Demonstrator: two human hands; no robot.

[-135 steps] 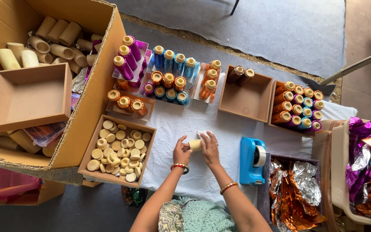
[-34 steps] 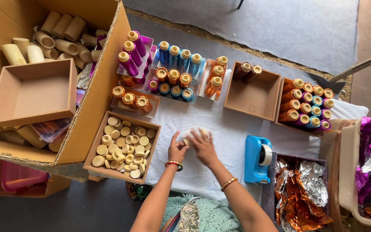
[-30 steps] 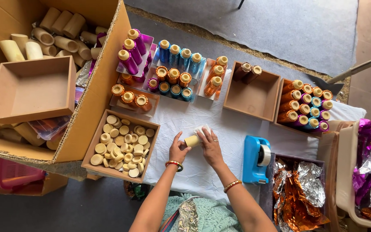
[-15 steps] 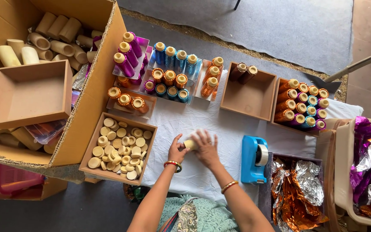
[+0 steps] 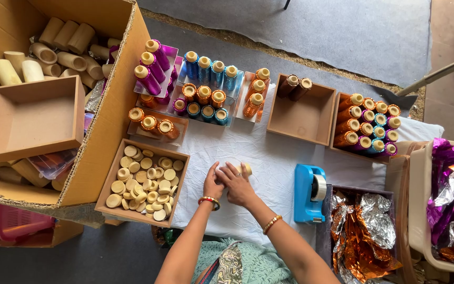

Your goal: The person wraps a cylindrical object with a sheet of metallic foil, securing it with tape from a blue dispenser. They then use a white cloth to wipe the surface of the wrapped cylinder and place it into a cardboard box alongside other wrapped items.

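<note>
A white cloth (image 5: 269, 158) covers the low work surface, and both hands meet near its middle. The left hand (image 5: 212, 185) and the right hand (image 5: 239, 185) are cupped together around a small cream tube (image 5: 244, 169), fingers closed on it; only its right end shows past the knuckles. The tube sits just above the cloth, between a tray of wooden discs (image 5: 142, 180) on the left and a blue tape dispenser (image 5: 309, 192) on the right.

Along the far edge of the cloth stand rows of foil-wrapped spools: purple spools (image 5: 152, 66), blue spools (image 5: 210, 69), orange spools (image 5: 153, 123) and a full box of mixed spools (image 5: 370, 125). Between them lies a brown box (image 5: 301, 109) that holds only two dark spools in its far corner.

A big cardboard carton (image 5: 112, 94) stands open to the left, filled with bare cream tubes (image 5: 53, 44) and with an empty shallow tray (image 5: 30, 118) resting across it. A pink basket (image 5: 19, 223) shows beneath the carton.

To the right, crumpled foil sheets (image 5: 363, 231) in orange and silver fill a dark box, and further right a pale bin holds purple foil (image 5: 447, 163). The floor beyond is covered by a grey mat (image 5: 311, 31), with a strip of bare ground at its right edge. A thin pole (image 5: 437, 73) slants across the upper right corner.
</note>
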